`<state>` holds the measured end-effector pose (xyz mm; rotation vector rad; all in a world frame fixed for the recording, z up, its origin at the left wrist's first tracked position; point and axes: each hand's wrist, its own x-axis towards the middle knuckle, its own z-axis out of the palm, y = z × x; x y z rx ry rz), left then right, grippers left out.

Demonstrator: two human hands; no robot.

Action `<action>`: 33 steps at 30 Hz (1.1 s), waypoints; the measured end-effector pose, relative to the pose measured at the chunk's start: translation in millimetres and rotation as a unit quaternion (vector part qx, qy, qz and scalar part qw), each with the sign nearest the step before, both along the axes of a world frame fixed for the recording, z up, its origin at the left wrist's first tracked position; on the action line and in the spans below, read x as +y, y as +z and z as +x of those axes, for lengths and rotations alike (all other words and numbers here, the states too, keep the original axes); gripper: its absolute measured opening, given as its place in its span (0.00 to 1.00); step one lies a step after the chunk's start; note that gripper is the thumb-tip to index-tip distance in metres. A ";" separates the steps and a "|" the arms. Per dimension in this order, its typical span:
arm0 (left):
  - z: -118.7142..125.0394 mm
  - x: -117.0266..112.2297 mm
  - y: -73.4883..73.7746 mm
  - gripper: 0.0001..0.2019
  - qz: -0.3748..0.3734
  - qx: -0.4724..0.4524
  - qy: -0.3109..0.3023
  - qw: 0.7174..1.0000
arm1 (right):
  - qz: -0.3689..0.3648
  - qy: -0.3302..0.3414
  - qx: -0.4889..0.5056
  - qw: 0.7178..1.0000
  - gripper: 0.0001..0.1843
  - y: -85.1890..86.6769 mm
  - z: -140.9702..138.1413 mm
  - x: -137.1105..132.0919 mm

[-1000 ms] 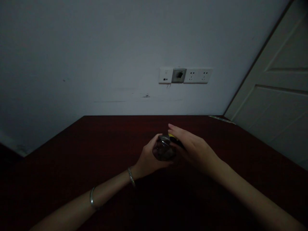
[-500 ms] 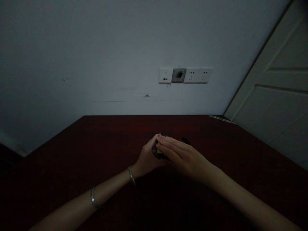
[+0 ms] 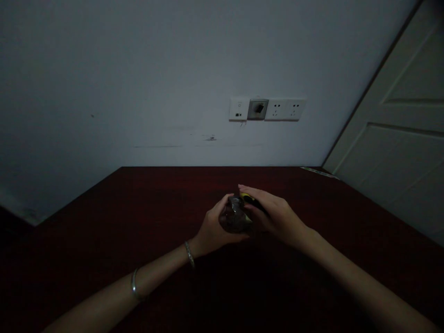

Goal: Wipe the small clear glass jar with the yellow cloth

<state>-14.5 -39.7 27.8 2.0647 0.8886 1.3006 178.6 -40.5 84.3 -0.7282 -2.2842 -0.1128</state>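
Observation:
My left hand (image 3: pixel 211 226) curls around the side of a clear, rounded container (image 3: pixel 236 216) with dark contents, holding it just above the dark red wooden table (image 3: pixel 138 208). At the container's right end sits a yellow-and-black piece (image 3: pixel 248 199), perhaps a lid, though the dim light and my fingers hide its shape. My right hand (image 3: pixel 274 215) arches over that piece, with the fingers on top of it and the palm to its right. Whether the container touches the table is hard to tell.
The table's far edge meets a pale wall carrying a white socket panel (image 3: pixel 267 109). A white panelled door (image 3: pixel 391 106) stands at the right. A thin strip (image 3: pixel 319 172) lies at the table's far right corner. Metal bangles circle my left wrist (image 3: pixel 189 254) and forearm (image 3: pixel 133 285).
My right hand has moved back to the right and up, uncovering the clear container that it mostly covered half a second ago. My left hand has stayed nearly in place.

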 end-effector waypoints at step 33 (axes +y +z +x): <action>5.2 4.2 -5.1 0.40 -0.007 0.004 -0.002 1.000 | 0.093 0.049 -0.060 0.993 0.18 -3.7 -16.1 -16.2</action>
